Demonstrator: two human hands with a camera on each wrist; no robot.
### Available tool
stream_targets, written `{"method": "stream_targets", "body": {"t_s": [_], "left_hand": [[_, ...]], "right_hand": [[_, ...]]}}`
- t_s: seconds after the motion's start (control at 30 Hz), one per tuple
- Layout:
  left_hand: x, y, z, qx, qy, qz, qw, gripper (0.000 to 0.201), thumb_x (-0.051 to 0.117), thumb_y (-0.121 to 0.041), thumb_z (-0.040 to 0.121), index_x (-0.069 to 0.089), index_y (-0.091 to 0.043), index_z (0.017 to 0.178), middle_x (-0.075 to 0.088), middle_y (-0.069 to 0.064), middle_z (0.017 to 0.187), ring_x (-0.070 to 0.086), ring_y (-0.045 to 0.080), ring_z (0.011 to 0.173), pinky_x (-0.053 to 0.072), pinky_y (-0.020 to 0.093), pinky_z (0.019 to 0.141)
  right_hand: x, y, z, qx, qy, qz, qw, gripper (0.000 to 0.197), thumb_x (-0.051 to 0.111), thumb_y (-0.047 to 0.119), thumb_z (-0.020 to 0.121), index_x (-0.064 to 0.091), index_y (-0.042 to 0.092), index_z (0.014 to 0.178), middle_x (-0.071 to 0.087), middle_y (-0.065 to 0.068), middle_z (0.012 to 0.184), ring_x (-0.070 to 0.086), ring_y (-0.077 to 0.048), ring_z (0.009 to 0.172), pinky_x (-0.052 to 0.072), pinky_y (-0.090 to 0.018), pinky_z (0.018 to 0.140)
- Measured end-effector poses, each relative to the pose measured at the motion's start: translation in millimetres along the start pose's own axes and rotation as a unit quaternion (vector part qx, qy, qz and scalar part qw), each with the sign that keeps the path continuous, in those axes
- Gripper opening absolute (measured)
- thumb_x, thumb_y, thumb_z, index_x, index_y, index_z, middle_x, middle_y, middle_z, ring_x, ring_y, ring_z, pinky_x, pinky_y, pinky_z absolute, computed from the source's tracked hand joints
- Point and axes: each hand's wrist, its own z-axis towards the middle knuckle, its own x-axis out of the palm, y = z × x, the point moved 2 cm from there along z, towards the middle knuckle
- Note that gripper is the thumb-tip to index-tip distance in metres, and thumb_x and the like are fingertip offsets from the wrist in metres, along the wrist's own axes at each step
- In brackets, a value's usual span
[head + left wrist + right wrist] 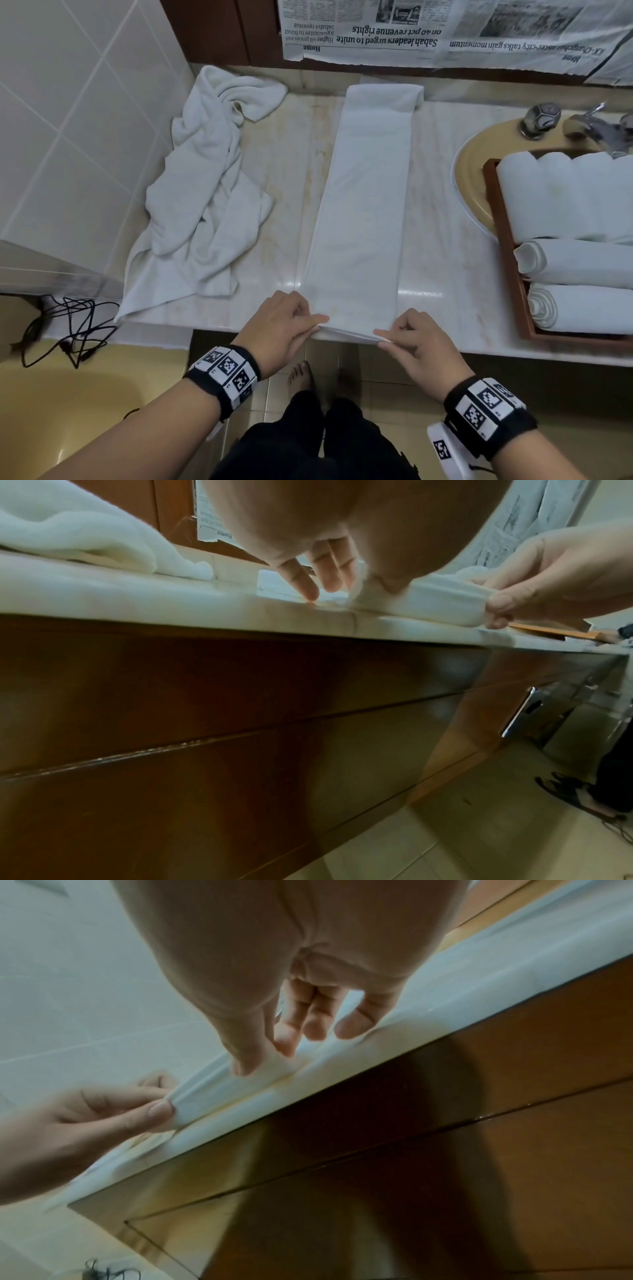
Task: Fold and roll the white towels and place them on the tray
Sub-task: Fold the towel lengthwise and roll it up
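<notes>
Hidden/cut off: tray point(507, 236) runs off frame at 3 o'clock, so only 3 rolled towels point(579, 262) can be counted w/ certainty, plus more white bulk behind them; how many in all can't be told. Faucet point(597, 126) also clipped at the edge. In both wrist views the palms block most of the cloth; only a thin layered edge shows.

Surface/room: pale marble desk point(442, 212) w/ glossy sheen, white wall tiles at 9 o'clock, dark wood cabinet fronts below, beige floor tiles, yellowish basin point(476, 178) at 2 o'clock under the tray. Newspaper point(445, 31) hangs along the wall at 12 o'clock. Black cable point(68, 329) tangled at 8 o'clock.

Materials/shapes: folded towel point(366, 205), white terry, lies as 1 long narrow strip down the desk centre, far end doubled over at 12 o'clock, near end at the desk's front edge. Crumpled towel point(205, 192), same cloth, heaped at 10 o'clock, apart from the strip. Tray is red-brown wood, rectangular.

Grip: left hand point(284, 325) pinches the strip's near-left corner btwn thumb and fingers; right hand point(411, 339) pinches the near-right corner likewise. Both clamped on cloth, corners lifted slightly off the marble. Wrists wear black bands w/ square coded markers.
</notes>
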Motion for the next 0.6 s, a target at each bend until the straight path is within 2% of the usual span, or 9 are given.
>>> {"method": "stream_targets", "body": {"t_s": [0.07, 0.13, 0.2, 0.27, 0.33, 0.37, 0.43, 0.5, 0.6], "left_hand": [[-4, 3, 1, -0.02, 0.01, -0.018, 1.0, 0.028, 0.052, -0.035, 0.105, 0.072, -0.031, 0.124, 0.055, -0.007, 0.097, 0.046, 0.016, 0.087, 0.046, 0.032, 0.074], [-9, 7, 2, -0.045, 0.014, -0.037, 0.998, 0.031, 0.05, -0.039, 0.104, 0.076, -0.028, 0.118, 0.058, -0.01, 0.092, 0.048, 0.013, 0.087, 0.047, 0.029, 0.075], [-15, 8, 5, -0.076, 0.02, -0.05, 0.996, 0.033, 0.052, -0.044, 0.101, 0.079, -0.028, 0.109, 0.061, -0.013, 0.088, 0.048, 0.008, 0.086, 0.045, 0.024, 0.076], [-22, 6, 11, -0.123, 0.047, -0.059, 0.99, 0.027, 0.058, -0.045, 0.098, 0.08, -0.031, 0.104, 0.065, -0.015, 0.086, 0.052, 0.005, 0.085, 0.047, 0.025, 0.078], [-30, 4, 19, -0.205, 0.085, -0.084, 0.972, 0.016, 0.069, -0.043, 0.095, 0.081, -0.033, 0.1, 0.07, -0.017, 0.088, 0.061, 0.001, 0.088, 0.05, 0.024, 0.084], [-34, 4, 24, -0.254, 0.102, -0.105, 0.956, 0.013, 0.073, -0.043, 0.091, 0.081, -0.034, 0.096, 0.072, -0.02, 0.088, 0.063, -0.001, 0.089, 0.049, 0.019, 0.085], [-39, 5, 33, -0.321, 0.127, -0.125, 0.93, 0.009, 0.079, -0.042, 0.084, 0.082, -0.033, 0.085, 0.072, -0.025, 0.077, 0.065, -0.007, 0.082, 0.048, 0.012, 0.079], [-42, 5, 42, -0.352, 0.153, -0.111, 0.917, 0.011, 0.082, -0.041, 0.079, 0.08, -0.031, 0.074, 0.07, -0.025, 0.068, 0.065, -0.007, 0.072, 0.049, 0.013, 0.071], [-43, 0, 54, -0.376, 0.176, -0.068, 0.907, 0.016, 0.082, -0.04, 0.076, 0.075, -0.03, 0.065, 0.072, -0.019, 0.072, 0.066, -0.002, 0.074, 0.053, 0.018, 0.073]], "right_hand": [[-4, 1, 3, 0.021, 0.031, 0.026, 0.999, 0.025, 0.068, 0.033, 0.097, 0.074, 0.041, 0.12, 0.054, 0.017, 0.094, 0.051, -0.002, 0.099, 0.04, -0.014, 0.087], [-8, 4, 7, 0.047, 0.059, 0.034, 0.997, 0.024, 0.066, 0.035, 0.098, 0.073, 0.044, 0.119, 0.055, 0.015, 0.093, 0.053, -0.002, 0.096, 0.042, -0.018, 0.087], [-11, 8, 11, 0.086, 0.079, 0.031, 0.993, 0.02, 0.066, 0.037, 0.097, 0.075, 0.046, 0.114, 0.059, 0.012, 0.091, 0.055, -0.003, 0.092, 0.044, -0.022, 0.086], [-15, 10, 14, 0.132, 0.066, 0.061, 0.987, 0.014, 0.072, 0.037, 0.093, 0.078, 0.046, 0.101, 0.066, 0.011, 0.088, 0.06, -0.002, 0.088, 0.045, -0.019, 0.082], [-17, 11, 16, 0.18, 0.041, 0.113, 0.976, 0.007, 0.08, 0.033, 0.087, 0.079, 0.039, 0.089, 0.073, 0.011, 0.083, 0.065, 0.0, 0.082, 0.046, -0.018, 0.076], [-18, 12, 18, 0.195, 0.031, 0.131, 0.971, 0.006, 0.083, 0.031, 0.083, 0.078, 0.035, 0.085, 0.074, 0.009, 0.079, 0.067, -0.003, 0.079, 0.047, -0.02, 0.074], [-19, 11, 21, 0.22, 0.023, 0.146, 0.964, 0.011, 0.086, 0.027, 0.08, 0.075, 0.026, 0.081, 0.074, 0.004, 0.074, 0.069, -0.009, 0.074, 0.048, -0.023, 0.073], [-19, 13, 24, 0.241, 0.022, 0.152, 0.958, 0.012, 0.087, 0.024, 0.08, 0.075, 0.022, 0.08, 0.072, 0.002, 0.072, 0.069, -0.01, 0.072, 0.048, -0.023, 0.071], [-18, 16, 27, 0.258, 0.02, 0.136, 0.956, 0.011, 0.085, 0.021, 0.082, 0.075, 0.02, 0.079, 0.071, 0.005, 0.075, 0.067, -0.011, 0.075, 0.049, -0.025, 0.072]]}}
